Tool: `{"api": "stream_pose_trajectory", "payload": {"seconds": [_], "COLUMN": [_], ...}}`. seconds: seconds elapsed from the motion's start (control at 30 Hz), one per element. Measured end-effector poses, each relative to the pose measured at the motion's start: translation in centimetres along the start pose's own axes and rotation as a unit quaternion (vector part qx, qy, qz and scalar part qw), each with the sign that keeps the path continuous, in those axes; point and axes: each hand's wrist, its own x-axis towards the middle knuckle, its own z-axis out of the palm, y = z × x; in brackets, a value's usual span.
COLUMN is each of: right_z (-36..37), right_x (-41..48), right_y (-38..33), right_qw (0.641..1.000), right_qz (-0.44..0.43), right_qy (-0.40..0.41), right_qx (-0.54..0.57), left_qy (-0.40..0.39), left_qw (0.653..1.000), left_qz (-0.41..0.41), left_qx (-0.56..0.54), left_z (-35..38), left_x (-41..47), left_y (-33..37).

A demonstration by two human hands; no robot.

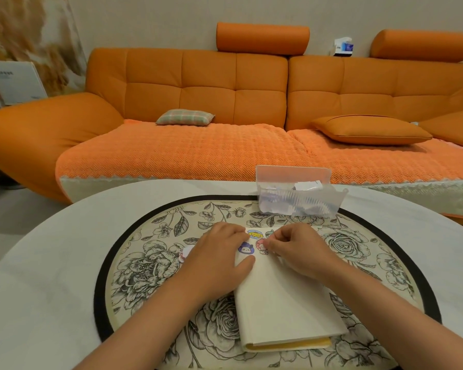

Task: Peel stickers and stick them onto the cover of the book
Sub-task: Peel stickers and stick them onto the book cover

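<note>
Currently my left hand [219, 253] lies flat on the book [281, 305] — my right hand [298, 249], at its three o'clock, pinches a pink sticker [261, 244] against the book's twelve-o'clock end.

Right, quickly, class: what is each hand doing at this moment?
Left hand: open, resting flat on the book cover.
Right hand: fingers curled, pinching the pink sticker.

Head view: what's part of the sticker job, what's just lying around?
Job: book, stickers on its cover, pink sticker at the right hand's fingertips, left hand on the book, clear box of paper bits (probably).
Lying about: plaid cushion, orange cushion, small box on sofa back.
</note>
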Motion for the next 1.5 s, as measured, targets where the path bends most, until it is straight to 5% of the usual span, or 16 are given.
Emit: {"api": "stream_pose_trajectory", "payload": {"seconds": [0.37,0.7,1.03,1.5], "right_z": [0.6,2.0,1.9,1.5], "right_x": [-0.6,-2.2,-3.9,-3.6], "right_y": [-0.4,1.8,1.8,1.7], "right_qw": [0.983,0.918,0.914,0.921], "right_qz": [-0.026,-0.235,-0.212,-0.193], "right_qy": [0.075,0.163,0.09,0.044], "right_qx": [-0.165,-0.273,-0.333,-0.337], "left_qy": [-0.018,-0.094,-0.088,-0.062], "left_qw": [0.998,0.991,0.982,0.997], "left_qz": [0.056,0.042,0.058,0.0], "left_qx": [-0.016,0.083,0.157,0.047], "left_z": [0.1,-0.2,0.2,-0.3], "left_x": [-0.2,0.3,0.4,-1.0], "left_y": [0.1,0.9,1.7,2.2]}}
